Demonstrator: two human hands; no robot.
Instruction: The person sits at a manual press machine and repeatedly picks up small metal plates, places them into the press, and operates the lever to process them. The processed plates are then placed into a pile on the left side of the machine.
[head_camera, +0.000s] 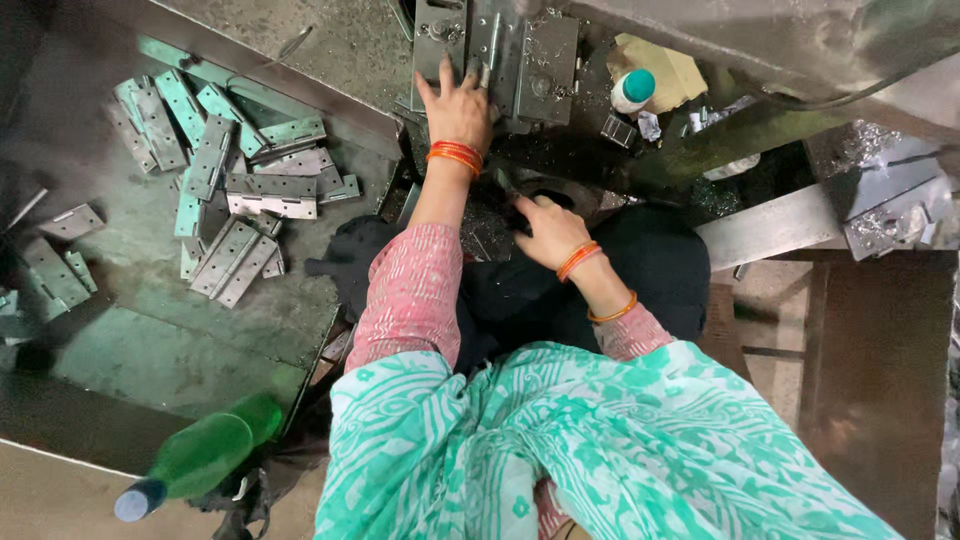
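Your left hand (457, 108) lies flat, fingers spread apart, on the grey metal plates (497, 52) of the machine bed, touching a hinge leaf there. Your right hand (549, 232) sits lower, near your lap, fingers curled together over dark metal; you cannot tell from here whether it grips anything. To your left, the shallow metal tray (150, 350) holds a loose heap of steel hinges (235, 175), some folded, some open. A green plastic bottle (200, 455) lies on its side at the tray's near edge. A small white bottle with a teal cap (632, 90) stands beside yellow paper behind the machine.
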